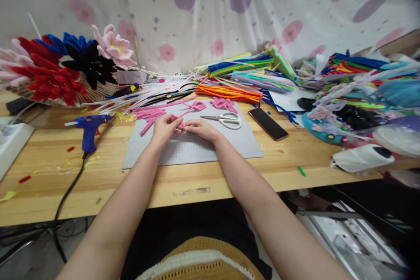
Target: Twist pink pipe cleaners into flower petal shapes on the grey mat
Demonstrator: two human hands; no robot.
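Both my hands meet over a grey mat (183, 153), with a pink pipe cleaner (177, 121) between them. My left hand (166, 127) pinches it from the left, and the fingers of my right hand (200, 128) close on its right end. The exact shape of the piece is partly hidden by my fingers. Just behind lies a looped pink pipe cleaner (197, 105), and a bent pink cluster (224, 104) rests to its right. Cut pink pipe cleaners (151, 114) are laid out left of my hands. White-handled scissors (229, 120) lie on the mat's right side.
A blue glue gun (90, 131) with a black cord stands at left. Fuzzy flowers (59, 83) fill the back left. Pipe cleaner bundles (229, 92) line the back. A phone (268, 124) lies right of the mat, before a white bottle-like object (362, 158) and plastic bags.
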